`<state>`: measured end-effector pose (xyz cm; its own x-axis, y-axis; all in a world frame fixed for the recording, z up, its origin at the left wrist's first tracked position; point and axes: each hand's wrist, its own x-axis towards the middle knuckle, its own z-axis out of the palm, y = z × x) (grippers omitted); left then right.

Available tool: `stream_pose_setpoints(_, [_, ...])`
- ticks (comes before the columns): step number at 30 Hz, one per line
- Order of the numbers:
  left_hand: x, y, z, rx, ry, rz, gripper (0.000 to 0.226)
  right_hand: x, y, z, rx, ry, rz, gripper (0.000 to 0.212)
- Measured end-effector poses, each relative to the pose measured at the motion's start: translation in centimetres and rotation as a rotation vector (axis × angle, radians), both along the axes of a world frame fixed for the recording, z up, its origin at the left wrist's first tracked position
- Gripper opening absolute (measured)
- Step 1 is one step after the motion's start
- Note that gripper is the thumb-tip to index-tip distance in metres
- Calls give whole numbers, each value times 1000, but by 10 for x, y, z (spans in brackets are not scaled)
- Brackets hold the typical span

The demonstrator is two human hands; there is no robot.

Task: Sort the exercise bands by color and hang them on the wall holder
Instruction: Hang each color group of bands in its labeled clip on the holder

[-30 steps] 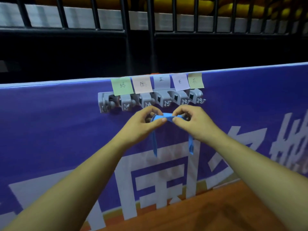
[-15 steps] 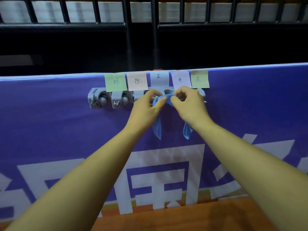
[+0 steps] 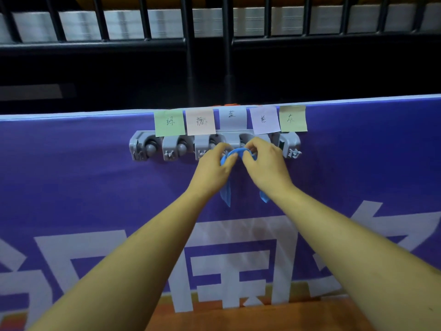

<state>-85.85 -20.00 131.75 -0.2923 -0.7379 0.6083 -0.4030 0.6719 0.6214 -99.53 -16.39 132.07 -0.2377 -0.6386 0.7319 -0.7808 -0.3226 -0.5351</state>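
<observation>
Five handwritten sticky notes line the top edge of the purple banner [image 3: 71, 182], just above the wall holder [image 3: 143, 146]. From left to right:

- green note [image 3: 169, 123]: 绿
- pink note [image 3: 200, 121]: 粉
- blue-grey note [image 3: 232, 118]: 蓝
- lilac note [image 3: 264, 120]: 紫
- yellow note [image 3: 292, 118]: 灰

The banner's large white characters are too cut off to read.

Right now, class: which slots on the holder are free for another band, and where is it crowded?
Free on the holder: the two leftmost slots below the green note and pink note, and the end slot under the yellow-green note. Crowded: under the blue note, where left hand and right hand pinch the blue band.
</observation>
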Motion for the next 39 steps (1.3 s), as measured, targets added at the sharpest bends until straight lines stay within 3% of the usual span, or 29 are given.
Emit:
stream_pose_setpoints(8, [-4,-10,-3,-50,65,-14,17,4,-13,-1,-18,-70,11,10])
stream_pose_setpoints(17, [7,-20,-21,-77,-49,-22,35,5,-13,-16,42,-86,7,10])
stream_pose_setpoints(23, [8,-19,-26,-139,-32,-31,43,7,-11,-21,42,-126,69,24])
stream_pose_setpoints(34, [3,-18,-34,-38,91,-78,43,3,-7,-36,89,-88,1,19])
stream_pose_setpoints(39, [13,-9,-45,44,31,-101,48,1,6,-48,214,-97,26,22])
